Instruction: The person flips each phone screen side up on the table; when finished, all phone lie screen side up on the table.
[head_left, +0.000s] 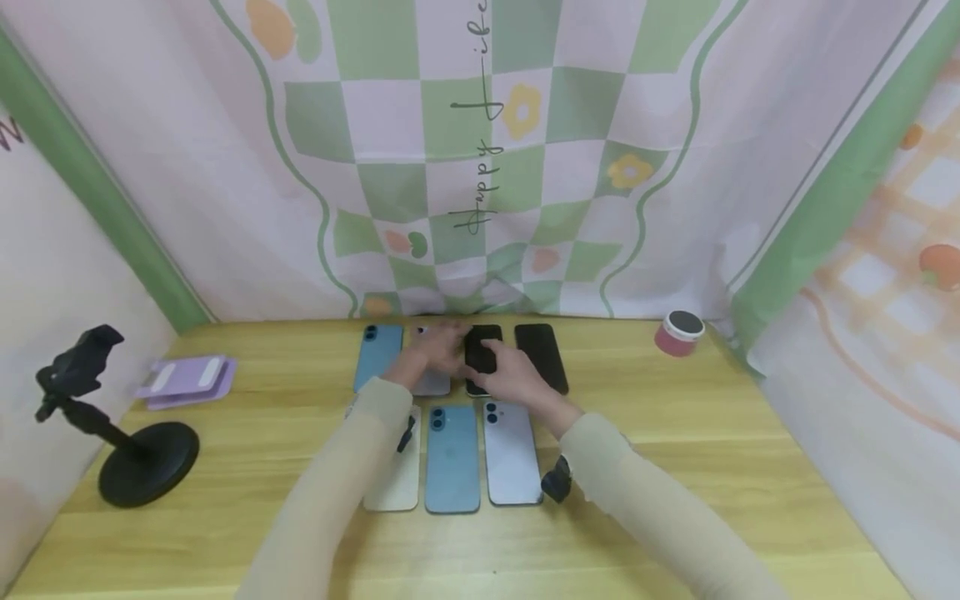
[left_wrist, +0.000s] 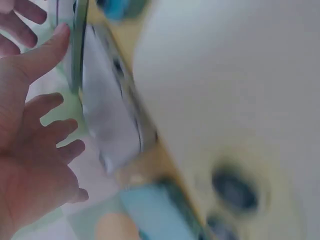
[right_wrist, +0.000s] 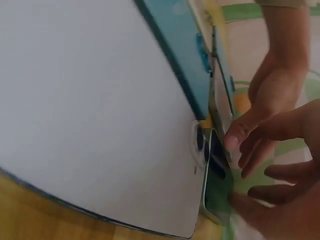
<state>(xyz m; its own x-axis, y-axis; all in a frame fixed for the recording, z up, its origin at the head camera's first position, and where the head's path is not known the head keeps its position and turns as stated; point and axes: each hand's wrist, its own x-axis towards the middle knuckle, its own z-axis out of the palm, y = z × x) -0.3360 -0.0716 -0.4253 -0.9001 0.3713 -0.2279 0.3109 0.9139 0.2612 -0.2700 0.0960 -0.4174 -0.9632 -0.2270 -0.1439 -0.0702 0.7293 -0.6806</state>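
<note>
Both hands meet over a dark-screened phone (head_left: 480, 357) in the back row. My left hand (head_left: 442, 348) lies at its left side, above a pale phone (head_left: 432, 384); in the left wrist view its fingers are spread and the thumb (left_wrist: 52, 52) appears to touch the dark phone's edge (left_wrist: 79, 47). From the right, my right hand (head_left: 513, 379) reaches over the same phone with thumb and fingers apart. In the right wrist view the phone's screen (right_wrist: 217, 185) lies beside the loosely bent right fingers (right_wrist: 277, 192); whether they touch it is hard to tell.
A blue phone (head_left: 381, 354) and another black phone (head_left: 542, 357) flank the back row. In front lie a cream phone (head_left: 393, 483), a blue phone (head_left: 452, 467) and a lavender-white phone (head_left: 513, 462). A black stand (head_left: 146, 462), purple holder (head_left: 187, 379) and pink jar (head_left: 678, 333) stand farther out.
</note>
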